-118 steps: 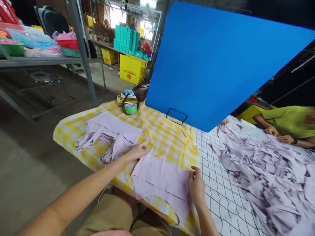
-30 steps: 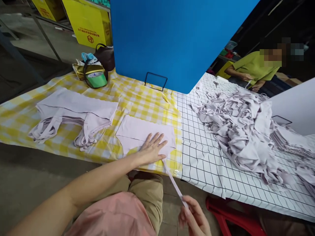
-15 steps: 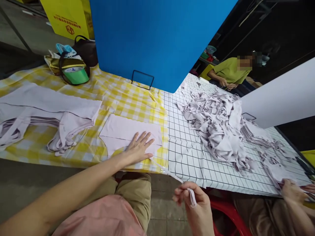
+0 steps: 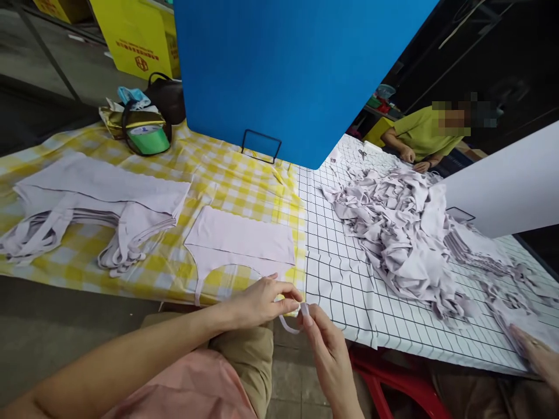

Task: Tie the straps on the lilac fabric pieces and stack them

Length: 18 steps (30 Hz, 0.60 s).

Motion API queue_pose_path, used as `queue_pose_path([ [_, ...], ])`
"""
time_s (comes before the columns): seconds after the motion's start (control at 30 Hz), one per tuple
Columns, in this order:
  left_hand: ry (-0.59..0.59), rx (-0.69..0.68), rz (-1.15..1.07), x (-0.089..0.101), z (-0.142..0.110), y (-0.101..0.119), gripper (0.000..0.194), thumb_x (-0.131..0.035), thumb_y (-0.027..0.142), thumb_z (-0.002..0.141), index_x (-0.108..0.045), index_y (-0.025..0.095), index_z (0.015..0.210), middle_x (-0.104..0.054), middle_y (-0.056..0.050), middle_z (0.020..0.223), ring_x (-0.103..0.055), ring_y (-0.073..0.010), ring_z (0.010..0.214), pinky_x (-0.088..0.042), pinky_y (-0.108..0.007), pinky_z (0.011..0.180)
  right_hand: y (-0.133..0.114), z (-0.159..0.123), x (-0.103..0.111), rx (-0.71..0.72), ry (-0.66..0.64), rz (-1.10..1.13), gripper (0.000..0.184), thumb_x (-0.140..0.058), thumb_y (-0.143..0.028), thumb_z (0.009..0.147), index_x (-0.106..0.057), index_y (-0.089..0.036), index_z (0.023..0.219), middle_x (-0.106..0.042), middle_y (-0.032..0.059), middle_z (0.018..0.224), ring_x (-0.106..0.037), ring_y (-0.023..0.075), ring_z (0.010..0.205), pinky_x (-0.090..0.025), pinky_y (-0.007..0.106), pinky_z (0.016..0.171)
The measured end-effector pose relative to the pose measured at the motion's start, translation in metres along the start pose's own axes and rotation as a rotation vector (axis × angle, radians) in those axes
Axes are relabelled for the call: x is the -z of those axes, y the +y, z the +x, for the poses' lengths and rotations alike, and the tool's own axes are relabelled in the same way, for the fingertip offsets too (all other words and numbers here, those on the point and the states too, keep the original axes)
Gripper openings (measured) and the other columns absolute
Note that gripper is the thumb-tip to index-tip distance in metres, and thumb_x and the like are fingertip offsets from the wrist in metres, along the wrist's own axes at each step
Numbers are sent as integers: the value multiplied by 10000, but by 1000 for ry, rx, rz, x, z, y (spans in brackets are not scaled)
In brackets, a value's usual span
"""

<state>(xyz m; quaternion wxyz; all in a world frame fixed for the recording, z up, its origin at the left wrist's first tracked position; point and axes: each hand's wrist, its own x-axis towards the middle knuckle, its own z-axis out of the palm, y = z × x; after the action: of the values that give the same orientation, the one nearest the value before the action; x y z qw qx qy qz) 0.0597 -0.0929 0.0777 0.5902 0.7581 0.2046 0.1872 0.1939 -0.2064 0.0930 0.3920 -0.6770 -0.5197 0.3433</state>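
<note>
A pale lilac camisole top (image 4: 244,235) lies flat near the table's front edge, one strap hanging straight down over the edge. My left hand (image 4: 262,299) is at its right lower corner, with thumb and fingers pinched on the other strap. My right hand (image 4: 325,337) meets it just off the edge, finger and thumb closed on the folded end of that strap (image 4: 290,327). A short loop of strap sags between the two hands. To the left, a neat stack of the same tops (image 4: 105,177) rests with its straps toward me.
A yellow checked cloth (image 4: 227,192) meets a white gridded cloth (image 4: 325,279) bearing a heap of lilac garments (image 4: 393,221). Blue panel (image 4: 279,75) and white panel (image 4: 502,180) stand upright. A green tape roll (image 4: 151,139) sits at back left. Co-worker's hand (image 4: 535,349) is at right; another person sits behind.
My left hand has left its flat spread on the top and moved right and down to the strap. My right hand has come up and left to meet it, bringing the strap end.
</note>
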Motion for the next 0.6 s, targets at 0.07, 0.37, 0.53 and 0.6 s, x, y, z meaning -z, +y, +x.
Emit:
queue_pose_path([
  [0.07, -2, 41, -102, 1, 2, -3, 194, -489, 290, 853, -638, 177, 908, -664, -10, 877, -583, -146, 844, -424, -267, 813, 2, 0, -1, -35, -23, 14, 306, -401, -383, 905, -480, -194, 677, -452, -8, 651, -434, 129, 619, -352, 232, 583],
  [0.37, -142, 163, -590, 3, 2, -12, 233, -529, 340, 834, -608, 123, 809, -620, -21, 772, -563, -124, 764, -420, -238, 750, 0, 5, -3, -71, -125, 65, 315, -424, -415, 887, -528, -187, 696, -448, -7, 641, -414, 132, 625, -329, 239, 586],
  [0.53, -171, 232, -615, 6, 0, -6, 204, -562, 283, 808, -629, 129, 924, -636, -43, 887, -564, -131, 842, -416, -259, 812, 10, 3, -4, -145, -104, 178, 236, -481, -419, 865, -580, -205, 859, -419, -27, 625, -360, 116, 581, -296, 219, 525],
  [0.6, -158, 217, -611, 6, 0, -5, 204, -570, 282, 800, -635, 121, 906, -645, -47, 876, -574, -134, 830, -424, -261, 807, 12, 3, -5, -174, -96, 212, 226, -492, -417, 860, -580, -211, 888, -444, -21, 659, -380, 120, 611, -312, 219, 547],
])
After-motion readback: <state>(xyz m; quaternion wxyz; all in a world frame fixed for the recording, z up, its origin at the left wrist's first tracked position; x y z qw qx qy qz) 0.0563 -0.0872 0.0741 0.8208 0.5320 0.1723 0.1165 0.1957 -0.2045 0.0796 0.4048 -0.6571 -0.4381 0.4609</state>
